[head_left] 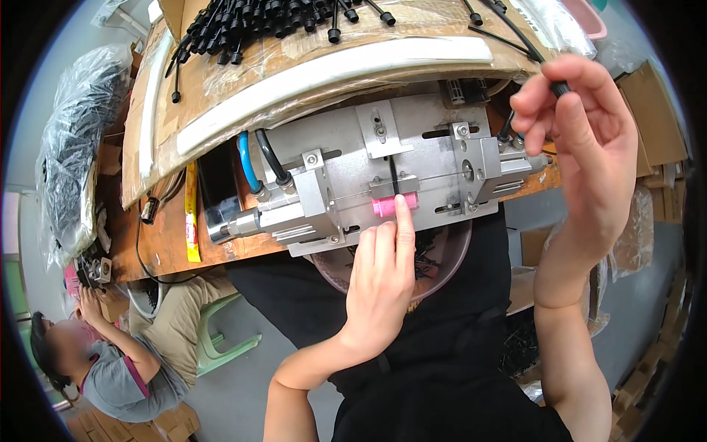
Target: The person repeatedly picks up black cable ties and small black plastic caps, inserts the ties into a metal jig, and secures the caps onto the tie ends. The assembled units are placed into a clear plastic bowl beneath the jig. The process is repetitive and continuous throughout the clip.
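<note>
The left hand presses its extended index finger onto the pink block on the metal fixture. The right hand, raised right of it, pinches a black cable tie. Cardboard sheets lie beyond both hands.

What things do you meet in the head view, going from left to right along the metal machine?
Blue hose → black hose → pink block with left hand touching it → right hand holding a black piece.

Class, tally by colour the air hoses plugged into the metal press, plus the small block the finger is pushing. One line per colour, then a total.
Blue hose: 1
Black hose: 1
Pink block, touched by the left hand: 1
Total: 3
</note>
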### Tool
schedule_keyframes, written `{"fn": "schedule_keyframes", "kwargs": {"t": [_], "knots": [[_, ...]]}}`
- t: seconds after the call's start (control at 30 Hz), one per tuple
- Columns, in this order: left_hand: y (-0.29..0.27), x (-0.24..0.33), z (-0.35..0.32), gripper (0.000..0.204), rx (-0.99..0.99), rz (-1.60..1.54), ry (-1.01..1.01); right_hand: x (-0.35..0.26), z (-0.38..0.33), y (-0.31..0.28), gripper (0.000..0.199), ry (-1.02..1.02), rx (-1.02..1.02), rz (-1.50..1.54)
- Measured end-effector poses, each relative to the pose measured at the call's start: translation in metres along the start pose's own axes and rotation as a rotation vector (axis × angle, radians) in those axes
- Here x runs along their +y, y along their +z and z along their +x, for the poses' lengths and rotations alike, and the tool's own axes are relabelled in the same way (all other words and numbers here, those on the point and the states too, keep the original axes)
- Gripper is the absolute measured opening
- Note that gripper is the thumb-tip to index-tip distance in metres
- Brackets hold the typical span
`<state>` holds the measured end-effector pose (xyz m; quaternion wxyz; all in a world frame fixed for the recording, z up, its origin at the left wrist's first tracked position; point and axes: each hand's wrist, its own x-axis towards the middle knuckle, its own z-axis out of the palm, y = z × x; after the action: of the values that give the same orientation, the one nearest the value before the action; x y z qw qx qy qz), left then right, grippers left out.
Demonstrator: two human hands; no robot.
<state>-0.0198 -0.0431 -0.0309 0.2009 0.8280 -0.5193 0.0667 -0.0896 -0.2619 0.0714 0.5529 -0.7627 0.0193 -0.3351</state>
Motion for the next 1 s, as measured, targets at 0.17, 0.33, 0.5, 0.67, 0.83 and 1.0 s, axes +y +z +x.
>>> {"fn": "schedule_keyframes", "kwargs": {"t": [0.17, 0.33, 0.5, 0.67, 0.83, 1.0], "knots": [[0.000, 0.005, 0.006, 0.075, -0.024, -0.054, 0.033, -0.018, -0.021, 0.014, 0.019, -0.017, 0.118, -0.095], [-0.005, -0.003, -0.004, 0.072, -0.081, -0.089, -0.067, 0.020, -0.068, 0.055, 0.042, -0.099, 0.001, -0.403], [-0.036, -0.001, -0.004, 0.074, 0.009, -0.212, -0.123, 0.040, -0.102, 0.087, 0.068, -0.136, -0.110, -0.576], [-0.045, -0.005, -0.011, 0.075, 0.029, -0.247, -0.171, 0.055, -0.107, 0.099, 0.065, -0.049, -0.211, -0.573], [-0.051, -0.011, -0.003, 0.075, 0.030, -0.254, -0.129, 0.049, -0.102, 0.098, 0.063, -0.022, -0.243, -0.587], [-0.071, -0.032, 0.072, 0.050, 0.297, -0.133, -0.021, 0.012, -0.055, 0.070, 0.054, -0.120, -0.282, -0.706]]}}
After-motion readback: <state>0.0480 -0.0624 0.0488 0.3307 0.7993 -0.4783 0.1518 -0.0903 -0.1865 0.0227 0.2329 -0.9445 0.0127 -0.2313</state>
